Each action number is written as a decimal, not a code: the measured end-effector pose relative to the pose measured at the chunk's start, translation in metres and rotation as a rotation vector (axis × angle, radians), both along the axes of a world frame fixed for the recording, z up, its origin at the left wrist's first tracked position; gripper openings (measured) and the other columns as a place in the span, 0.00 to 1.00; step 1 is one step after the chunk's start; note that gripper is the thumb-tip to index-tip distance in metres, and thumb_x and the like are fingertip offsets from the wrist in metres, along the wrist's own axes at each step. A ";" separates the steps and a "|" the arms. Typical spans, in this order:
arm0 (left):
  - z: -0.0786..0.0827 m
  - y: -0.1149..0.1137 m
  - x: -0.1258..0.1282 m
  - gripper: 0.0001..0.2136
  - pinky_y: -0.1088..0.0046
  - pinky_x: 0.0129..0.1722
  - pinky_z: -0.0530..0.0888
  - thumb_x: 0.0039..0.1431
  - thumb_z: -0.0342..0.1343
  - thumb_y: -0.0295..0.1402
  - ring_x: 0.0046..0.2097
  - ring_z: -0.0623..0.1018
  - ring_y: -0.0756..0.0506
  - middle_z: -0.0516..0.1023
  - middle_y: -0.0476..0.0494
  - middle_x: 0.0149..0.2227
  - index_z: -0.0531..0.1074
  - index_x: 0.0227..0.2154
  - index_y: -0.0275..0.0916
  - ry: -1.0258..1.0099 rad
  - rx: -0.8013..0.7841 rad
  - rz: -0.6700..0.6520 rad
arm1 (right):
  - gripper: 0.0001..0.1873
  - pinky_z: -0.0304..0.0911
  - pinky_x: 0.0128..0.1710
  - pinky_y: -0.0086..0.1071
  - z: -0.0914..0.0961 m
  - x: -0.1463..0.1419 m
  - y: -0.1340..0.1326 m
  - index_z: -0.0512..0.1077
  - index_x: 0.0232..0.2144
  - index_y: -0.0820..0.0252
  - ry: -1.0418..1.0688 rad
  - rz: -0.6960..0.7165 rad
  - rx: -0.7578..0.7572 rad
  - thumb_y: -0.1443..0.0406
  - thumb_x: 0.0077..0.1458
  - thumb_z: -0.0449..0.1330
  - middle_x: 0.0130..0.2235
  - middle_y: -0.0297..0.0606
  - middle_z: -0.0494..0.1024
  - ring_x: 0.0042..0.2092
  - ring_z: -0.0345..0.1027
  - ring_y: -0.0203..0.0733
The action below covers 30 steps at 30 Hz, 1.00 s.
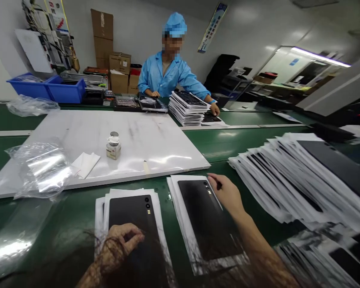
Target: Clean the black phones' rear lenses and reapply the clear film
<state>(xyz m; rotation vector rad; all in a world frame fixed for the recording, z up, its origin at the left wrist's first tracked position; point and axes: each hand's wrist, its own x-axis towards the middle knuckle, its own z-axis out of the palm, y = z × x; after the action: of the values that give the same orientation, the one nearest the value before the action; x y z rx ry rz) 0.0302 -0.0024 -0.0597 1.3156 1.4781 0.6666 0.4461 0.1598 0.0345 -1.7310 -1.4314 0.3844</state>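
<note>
Board, broad and white, lies on the green table. Just off its near edge are 2 dark panels, the left panel and the right panel, side by side, each on white sheets, their camera-like circles toward the board. The left hand is over the left panel, thumb and fingers curled toward each other; whether they hold anything I cannot tell. The right hand, near the board's right corner, is at the upper right edge of the right panel, fingers bent; I cannot tell whether they grip it. On the board stand a small jar and, left of it, a folded tissue; a clear plastic bag overlaps its near left part. Right of the board, a fanned stack mixes sheets and dark panels. Beyond its far edge, 1 co-worker in blue reaches past a paper stack.
</note>
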 end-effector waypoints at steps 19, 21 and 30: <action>-0.014 0.012 0.011 0.12 0.45 0.43 0.91 0.49 0.80 0.57 0.42 0.97 0.22 0.99 0.36 0.36 0.97 0.29 0.60 -0.223 0.036 0.026 | 0.06 0.77 0.44 0.40 0.021 -0.355 0.160 0.90 0.35 0.51 -0.042 0.562 0.094 0.66 0.67 0.78 0.43 0.38 0.87 0.45 0.85 0.51; -0.009 0.011 0.011 0.11 0.44 0.45 0.91 0.50 0.79 0.56 0.43 0.97 0.22 1.00 0.36 0.37 0.97 0.30 0.59 -0.230 0.045 0.021 | 0.06 0.79 0.46 0.40 0.016 -0.341 0.151 0.89 0.36 0.50 -0.005 0.554 0.127 0.63 0.69 0.79 0.44 0.39 0.89 0.44 0.84 0.49; 0.012 0.001 0.007 0.15 0.54 0.48 0.88 0.58 0.72 0.55 0.43 0.97 0.28 1.01 0.38 0.39 0.98 0.33 0.53 -0.255 0.010 -0.007 | 0.18 0.81 0.35 0.45 -0.046 -0.190 -0.016 0.87 0.38 0.48 0.073 0.444 0.185 0.47 0.79 0.70 0.35 0.39 0.88 0.32 0.79 0.50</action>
<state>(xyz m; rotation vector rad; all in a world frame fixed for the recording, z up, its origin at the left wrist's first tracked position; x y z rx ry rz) 0.0372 -0.0017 -0.0475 1.1943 1.2643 0.8059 0.2563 0.1434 -0.0114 -1.2341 -1.7370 0.5267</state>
